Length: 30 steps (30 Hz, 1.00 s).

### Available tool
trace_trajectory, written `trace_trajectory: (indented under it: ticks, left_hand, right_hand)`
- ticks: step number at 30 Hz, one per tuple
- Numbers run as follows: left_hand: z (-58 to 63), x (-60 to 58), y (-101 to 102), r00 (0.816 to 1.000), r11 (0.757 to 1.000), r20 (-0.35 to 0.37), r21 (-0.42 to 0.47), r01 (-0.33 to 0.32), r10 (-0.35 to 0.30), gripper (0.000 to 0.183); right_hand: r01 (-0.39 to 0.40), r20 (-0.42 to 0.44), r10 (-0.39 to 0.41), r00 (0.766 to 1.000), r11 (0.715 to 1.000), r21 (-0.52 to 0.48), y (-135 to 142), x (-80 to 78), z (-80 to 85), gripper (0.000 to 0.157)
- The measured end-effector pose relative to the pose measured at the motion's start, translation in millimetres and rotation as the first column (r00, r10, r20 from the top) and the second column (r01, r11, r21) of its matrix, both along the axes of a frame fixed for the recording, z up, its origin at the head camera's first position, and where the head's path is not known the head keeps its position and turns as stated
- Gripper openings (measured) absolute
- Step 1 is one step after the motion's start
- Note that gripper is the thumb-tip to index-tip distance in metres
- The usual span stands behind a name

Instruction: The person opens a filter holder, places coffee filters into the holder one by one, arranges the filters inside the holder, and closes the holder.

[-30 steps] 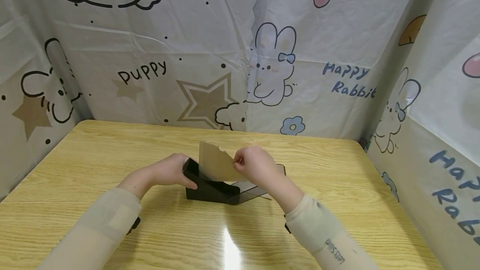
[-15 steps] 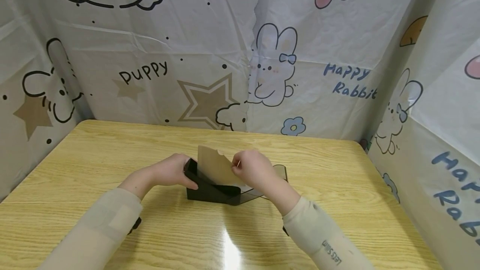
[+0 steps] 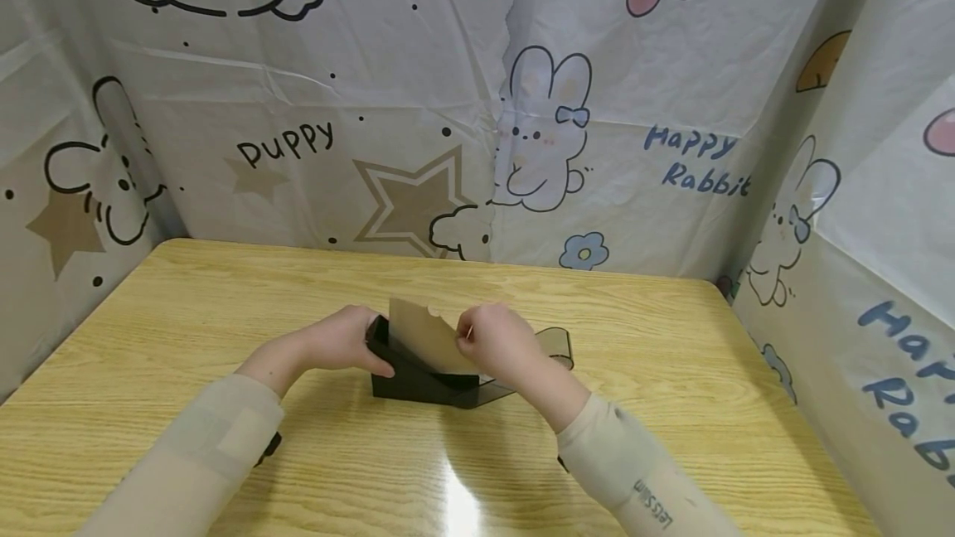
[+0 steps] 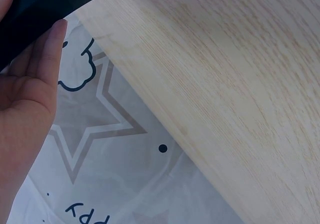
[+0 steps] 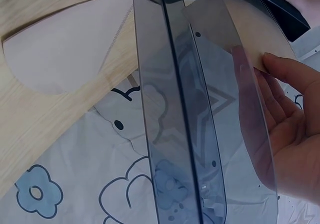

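Note:
A black box (image 3: 418, 385) with a smoky see-through flap (image 5: 215, 114) lies on the table. At its left end my left hand (image 3: 345, 341) grips it, thumb along the front wall and fingers behind. My right hand (image 3: 501, 344) pinches the edge of a tan paper coffee filter (image 3: 420, 338) between thumb and fingers. The filter stands tilted in the box opening, its lower part hidden behind the front wall. In the right wrist view its crimped seam shows near the box's dark end. Another pale filter paper (image 5: 65, 51) with a crimped seam and rounded edge appears beside the flap.
The wood-grain table (image 3: 298, 446) runs out around the box on every side. Behind it and at both sides hangs a white curtain (image 3: 418, 65) printed with cartoon animals. The flap reaches out to the right, under my right forearm.
My right hand has moved down and slightly left, and the filter has sunk lower into the box. More of the flap's far end shows. The left hand and box have stayed nearly still.

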<state>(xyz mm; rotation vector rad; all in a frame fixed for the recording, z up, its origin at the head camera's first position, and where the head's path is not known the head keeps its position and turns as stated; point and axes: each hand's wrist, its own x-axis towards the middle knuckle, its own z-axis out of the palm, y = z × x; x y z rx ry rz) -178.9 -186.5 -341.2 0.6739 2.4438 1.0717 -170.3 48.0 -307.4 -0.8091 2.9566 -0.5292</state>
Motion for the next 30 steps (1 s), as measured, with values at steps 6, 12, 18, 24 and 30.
trace_trajectory:
  ticks: [6, 12, 18, 24, 30]
  left_hand:
    - [0.4, 0.6, -0.2, 1.000, 1.000, 0.013, 0.006, -0.007, 0.007, 0.022]
    - [0.7, 1.0, -0.2, 1.000, 1.000, 0.020, 0.006, -0.012, 0.012, 0.022]
    - [0.9, 1.2, 0.2, 1.000, 1.000, 0.013, -0.010, -0.028, 0.028, 0.027]
    - [1.2, 1.5, 0.4, 1.000, 0.999, 0.012, -0.020, -0.028, 0.028, 0.029]
    - [0.4, 1.2, 0.1, 1.000, 1.000, 0.021, -0.002, -0.014, 0.014, 0.022]
  right_hand:
    - [-0.006, 0.003, 0.006, 1.000, 1.000, 0.012, -1.2, 0.0, -5.0, 0.012]
    - [-0.021, 0.016, 0.021, 1.000, 1.000, 0.020, -2.7, 0.4, -7.9, 0.013]
    - [-0.041, -0.023, 0.042, 0.999, 0.999, 0.024, -4.5, 0.1, -12.2, 0.012]
    - [-0.038, -0.124, 0.049, 0.991, 0.995, 0.089, -6.0, 1.7, -16.2, 0.013]
    - [-0.037, -0.179, 0.061, 0.982, 0.990, 0.137, -7.8, 3.4, -19.7, 0.015]
